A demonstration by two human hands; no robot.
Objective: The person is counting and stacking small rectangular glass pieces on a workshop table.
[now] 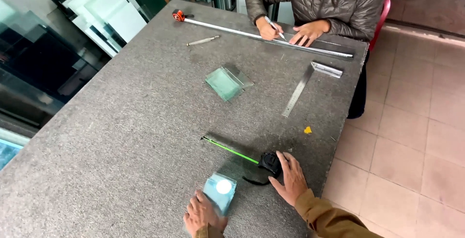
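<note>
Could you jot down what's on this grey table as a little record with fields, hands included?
Surface: grey felt-covered table
Left hand: resting against a small pale-blue square glass piece
Right hand: on a black tape measure case, its green blade drawn out
Middle: stack of clear rectangular glass sheets, steel L-shaped square
Far end: seated person in a quilted jacket marking along a long metal ruler

Wide bare room is being left on the left half of the grey table (pixel 111 136). The middle is being obstructed by stacked glass panes (pixel 227 82) and a steel square (pixel 310 80); the far edge is being blocked by a co-worker's hands (pixel 290 32) and a long straightedge (pixel 242 32).
</note>
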